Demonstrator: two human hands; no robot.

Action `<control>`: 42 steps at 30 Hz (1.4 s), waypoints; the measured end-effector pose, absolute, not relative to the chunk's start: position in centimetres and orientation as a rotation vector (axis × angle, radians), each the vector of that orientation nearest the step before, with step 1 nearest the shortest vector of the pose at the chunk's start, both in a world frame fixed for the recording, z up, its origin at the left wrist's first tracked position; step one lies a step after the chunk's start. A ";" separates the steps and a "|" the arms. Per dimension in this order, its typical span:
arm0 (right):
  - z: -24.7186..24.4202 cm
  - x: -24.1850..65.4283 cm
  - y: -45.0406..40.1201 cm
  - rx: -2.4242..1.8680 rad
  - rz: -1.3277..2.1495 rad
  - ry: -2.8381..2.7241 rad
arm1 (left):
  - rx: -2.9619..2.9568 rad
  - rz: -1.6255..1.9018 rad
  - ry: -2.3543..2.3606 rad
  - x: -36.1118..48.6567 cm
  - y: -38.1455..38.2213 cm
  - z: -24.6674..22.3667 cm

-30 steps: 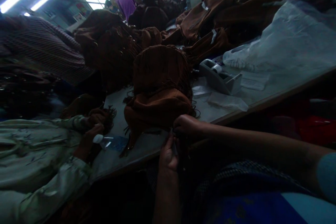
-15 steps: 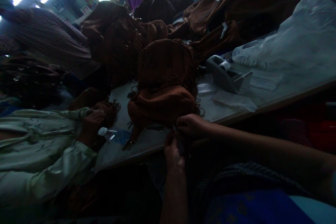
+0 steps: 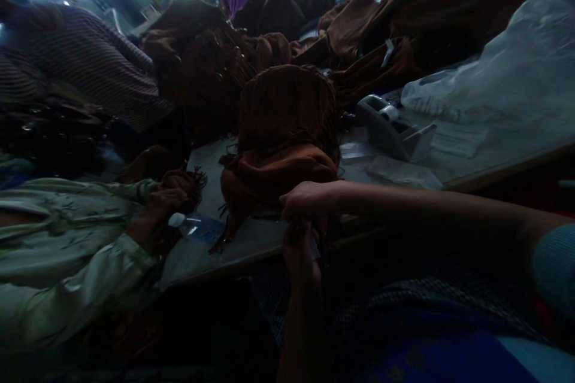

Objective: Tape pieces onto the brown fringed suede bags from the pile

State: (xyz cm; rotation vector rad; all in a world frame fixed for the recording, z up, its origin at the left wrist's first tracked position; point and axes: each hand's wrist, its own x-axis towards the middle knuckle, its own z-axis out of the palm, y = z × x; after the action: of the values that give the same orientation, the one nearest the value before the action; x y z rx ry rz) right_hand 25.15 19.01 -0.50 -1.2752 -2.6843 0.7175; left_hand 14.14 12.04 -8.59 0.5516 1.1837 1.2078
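Note:
A brown fringed bag [image 3: 287, 111] lies on the table in front of me, its lighter brown part [image 3: 278, 170] towards me. At its near edge, my right hand [image 3: 308, 198] is closed, knuckles up, fingertips turned down and out of sight. Just below, my left hand [image 3: 300, 248] is closed too, its fingers bent up against the right hand. A small pale strip [image 3: 314, 247] shows beside the left palm, too dark to name. What the fingers of either hand pinch is hidden.
A grey tape dispenser [image 3: 390, 128] and flat plastic packets [image 3: 404, 172] lie to the right, by a large clear plastic sheet [image 3: 507, 66]. A water bottle [image 3: 197, 228] lies at left, near a co-worker's hands [image 3: 164, 203]. More brown bags [image 3: 193, 54] are piled behind.
My right hand has shifted left and slightly up, over the left hand's fingertips; its forearm now crosses the table edge higher. The left hand stays at nearly the same place.

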 end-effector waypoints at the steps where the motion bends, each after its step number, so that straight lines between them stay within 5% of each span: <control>1: -0.5 25.1 19.1 -1.328 0.813 -2.616 | 0.549 1.209 1.181 14.1 12.1 -8.7; 7: -1.1 26.3 18.2 -1.321 1.003 -2.377 | 0.483 1.164 1.197 13.4 12.6 -8.8; 22: -9.9 30.0 14.8 -0.828 -0.044 -2.395 | 0.115 1.016 1.046 13.9 13.0 -7.0; 28: -8.9 29.1 14.2 -0.983 0.120 -2.026 | 0.438 1.074 1.144 12.9 12.6 -8.5; 42: -6.9 28.9 16.0 -0.831 -0.136 -2.480 | 0.294 0.933 1.049 12.9 12.7 -7.3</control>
State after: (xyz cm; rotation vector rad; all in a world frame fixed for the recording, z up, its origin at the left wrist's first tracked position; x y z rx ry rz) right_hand 28.93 15.98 -6.88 -0.8305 -2.4801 -0.1364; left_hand 12.91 12.68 -7.27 0.2936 1.0493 0.9332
